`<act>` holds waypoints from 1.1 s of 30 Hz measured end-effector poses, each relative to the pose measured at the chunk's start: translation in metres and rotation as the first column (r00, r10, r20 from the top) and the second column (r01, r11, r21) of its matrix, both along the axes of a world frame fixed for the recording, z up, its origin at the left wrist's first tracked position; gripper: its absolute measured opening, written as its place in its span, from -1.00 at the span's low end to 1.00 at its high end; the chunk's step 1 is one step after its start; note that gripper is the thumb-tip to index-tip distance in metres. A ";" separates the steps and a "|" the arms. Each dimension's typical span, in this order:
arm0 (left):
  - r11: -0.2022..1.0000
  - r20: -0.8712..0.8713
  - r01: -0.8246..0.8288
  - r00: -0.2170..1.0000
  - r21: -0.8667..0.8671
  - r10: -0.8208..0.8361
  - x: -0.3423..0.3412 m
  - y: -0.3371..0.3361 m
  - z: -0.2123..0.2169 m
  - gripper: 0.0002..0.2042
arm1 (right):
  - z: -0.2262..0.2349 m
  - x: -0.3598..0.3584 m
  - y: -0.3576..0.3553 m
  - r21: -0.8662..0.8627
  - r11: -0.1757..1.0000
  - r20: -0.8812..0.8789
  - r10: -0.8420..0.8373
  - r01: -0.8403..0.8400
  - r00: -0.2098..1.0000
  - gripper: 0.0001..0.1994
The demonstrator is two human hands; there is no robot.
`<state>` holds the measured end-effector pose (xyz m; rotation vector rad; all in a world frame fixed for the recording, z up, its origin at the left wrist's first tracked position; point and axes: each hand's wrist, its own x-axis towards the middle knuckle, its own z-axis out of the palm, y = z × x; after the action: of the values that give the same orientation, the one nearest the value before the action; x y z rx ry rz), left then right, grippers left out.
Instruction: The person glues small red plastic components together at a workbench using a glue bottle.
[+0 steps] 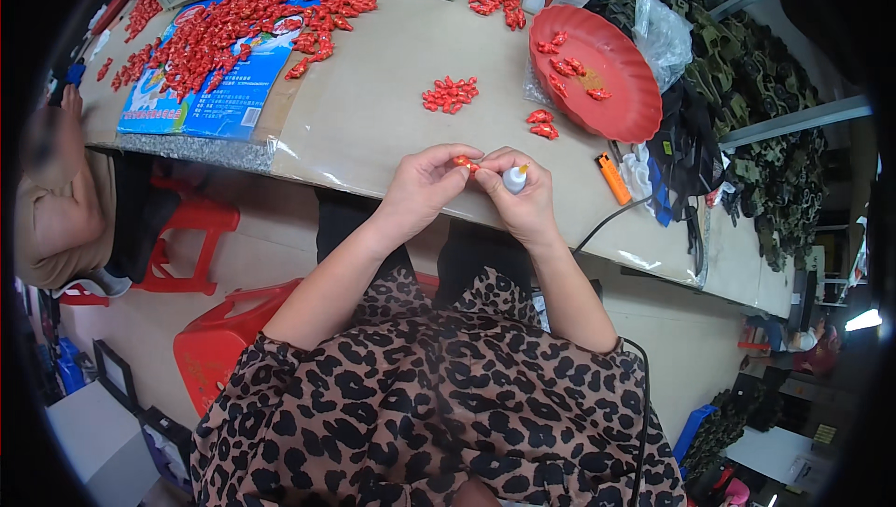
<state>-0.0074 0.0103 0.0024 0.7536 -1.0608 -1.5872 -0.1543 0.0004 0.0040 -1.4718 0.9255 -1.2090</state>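
Note:
Over the table's front edge my two hands meet around a small glossy red piece (466,163). My left hand (425,185) pinches it between thumb and fingertips. Closed round a small white squeeze bottle (514,180) with a yellowish tip, my right hand (530,199) also has its fingertips at the red piece. Just beyond my hands lies a small pile of similar red pieces (450,94). A few more red pieces (541,124) rest to the right, next to a red scalloped dish (597,78) that has several in it.
A large heap of red pieces (233,36) covers a blue printed cardboard sheet (219,113) at the far left. An orange utility knife (613,179) lies right of my hands. Camouflage-patterned items (737,87) are piled along the right. Another person's arm (70,180) shows at left, near red stools (191,227).

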 end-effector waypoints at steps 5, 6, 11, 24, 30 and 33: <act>0.999 -0.051 0.033 0.998 -0.016 -0.034 0.001 -0.002 -0.004 -0.80 | 0.000 0.000 0.000 0.004 1.000 0.016 -0.006 0.006 1.000 -0.94; 0.999 -0.054 0.033 0.998 -0.014 -0.033 0.002 -0.002 -0.004 -0.80 | 0.001 -0.001 0.000 -0.008 1.000 -0.006 -0.007 0.007 1.000 -0.94; 0.998 -0.035 0.002 0.999 -0.070 -0.004 0.001 -0.003 -0.010 -0.80 | 0.003 -0.001 0.000 -0.036 0.999 -0.067 -0.019 0.017 0.998 -0.93; 0.999 0.104 0.035 0.994 -0.036 -0.031 0.007 -0.002 0.002 -0.77 | 0.007 0.000 -0.001 -0.090 0.996 -0.128 -0.027 0.016 0.991 -0.91; 0.993 0.129 -0.006 0.991 -0.117 0.021 0.005 -0.001 0.003 -0.76 | 0.002 -0.002 -0.002 -0.079 0.997 -0.103 -0.004 -0.004 0.995 -0.92; 0.995 0.188 0.015 0.982 -0.101 0.004 0.005 0.002 0.000 -0.75 | 0.003 -0.004 -0.004 -0.008 1.000 -0.049 0.022 -0.022 0.999 -0.93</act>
<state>-0.0021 0.0119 0.0022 0.8436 -1.2716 -1.4757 -0.1586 -0.0033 0.0074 -1.5209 0.9354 -1.1671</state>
